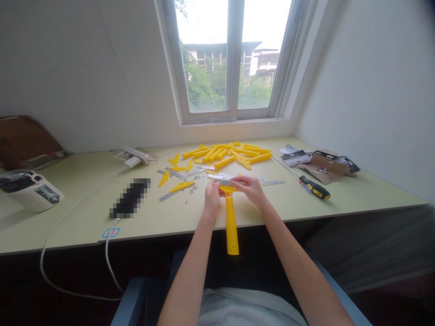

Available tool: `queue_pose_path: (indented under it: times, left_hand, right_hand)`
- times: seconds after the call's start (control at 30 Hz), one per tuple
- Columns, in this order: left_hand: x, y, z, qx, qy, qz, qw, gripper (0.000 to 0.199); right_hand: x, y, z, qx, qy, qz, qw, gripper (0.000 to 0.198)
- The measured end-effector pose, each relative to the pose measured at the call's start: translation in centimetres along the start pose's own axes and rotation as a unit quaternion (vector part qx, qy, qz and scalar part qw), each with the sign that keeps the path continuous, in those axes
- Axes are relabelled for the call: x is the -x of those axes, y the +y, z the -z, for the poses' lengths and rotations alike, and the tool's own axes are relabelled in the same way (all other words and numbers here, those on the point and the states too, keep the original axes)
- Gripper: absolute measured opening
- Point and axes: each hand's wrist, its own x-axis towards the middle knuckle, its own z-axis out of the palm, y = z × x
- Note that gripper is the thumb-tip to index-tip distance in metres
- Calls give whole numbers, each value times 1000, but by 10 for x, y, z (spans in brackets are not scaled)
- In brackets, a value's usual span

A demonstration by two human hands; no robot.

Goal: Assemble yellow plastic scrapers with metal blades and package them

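Two bare hands meet over the near edge of the pale green counter [84, 222]. The left grip [212, 198] is closed on the head of a yellow plastic tool with a long tapered handle [232, 224], which points down past the edge; the right grip [249, 186] pinches a flat silvery metal strip [222, 182] along that head. Just beyond, thin grey blades [273, 182], small yellow wedge-shaped pieces [163, 179] and scattered tiny metal bits [192, 189] crowd the surface, and a heap of yellow plastic handles [220, 154] stands between the hands and the window [234, 59]. Rightward I see a black-and-yellow-handled screwdriver [316, 188] near brown cardboard packaging [322, 167]; leftward, a blurred-out dark object [131, 199] and a white container [30, 192].
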Motion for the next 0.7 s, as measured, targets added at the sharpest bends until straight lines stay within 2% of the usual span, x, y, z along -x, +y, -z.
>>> queue_pose_path:
  times: [0.27, 0.47, 0.7]
  left_hand:
    - [1, 1, 0, -12, 0, -8, 1000, 11]
    - [0, 0, 0, -34, -19, 19, 999, 13]
    - [0, -3, 3, -47, -1, 42, 998, 15]
  right_hand:
    - [3, -8, 1, -63, -90, -93, 990, 32]
    - [1, -3, 4, -94, -78, -130, 984, 28]
    - [1, -1, 3, -114, -76, -171, 976, 26]
